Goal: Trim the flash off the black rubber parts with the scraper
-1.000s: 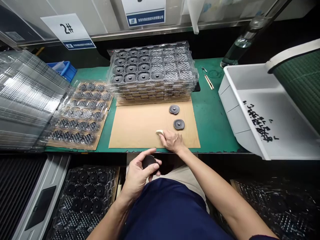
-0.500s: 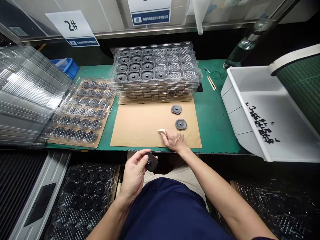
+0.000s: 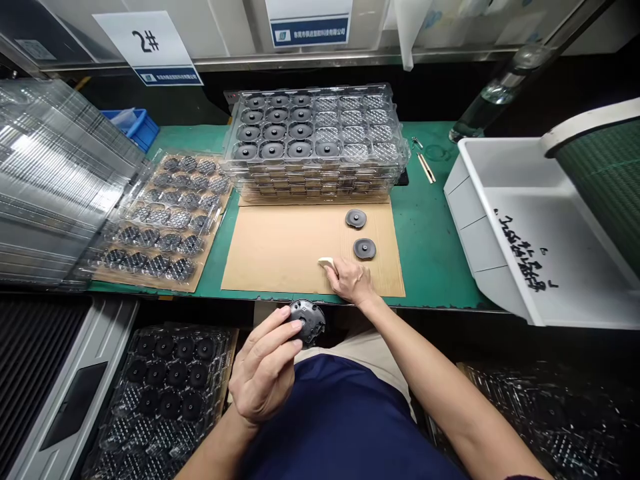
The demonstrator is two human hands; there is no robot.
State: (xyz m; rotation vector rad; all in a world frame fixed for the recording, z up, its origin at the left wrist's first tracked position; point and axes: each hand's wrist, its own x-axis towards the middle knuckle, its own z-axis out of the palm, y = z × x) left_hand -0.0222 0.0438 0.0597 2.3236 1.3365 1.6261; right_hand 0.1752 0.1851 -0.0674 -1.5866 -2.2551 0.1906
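My left hand [image 3: 267, 367] grips a round black plastic part [image 3: 308, 321] by its edge, in front of the bench edge. The face with small raised details is towards me. On the cardboard sheet [image 3: 280, 250] rests my right hand [image 3: 353, 280], closed on a small cream-coloured piece [image 3: 326, 261]; its kind is unclear and most of it is hidden in the fingers. Just beyond that hand lies a black oval part [image 3: 365, 249] with a central knob. A second black oval part [image 3: 356, 219] sits farther back.
A stack of clear trays [image 3: 315, 153], partly filled with black parts, stands behind the cardboard. Another clear tray [image 3: 165, 220] lies to the left. At right are a grey-white bin [image 3: 470, 220] and a bottle [image 3: 495, 93]. More filled trays [image 3: 165, 393] sit below the bench.
My left hand has turned the black part over, from its smooth face to its detailed face, with the back of the hand now upward. My right hand keeps its place.
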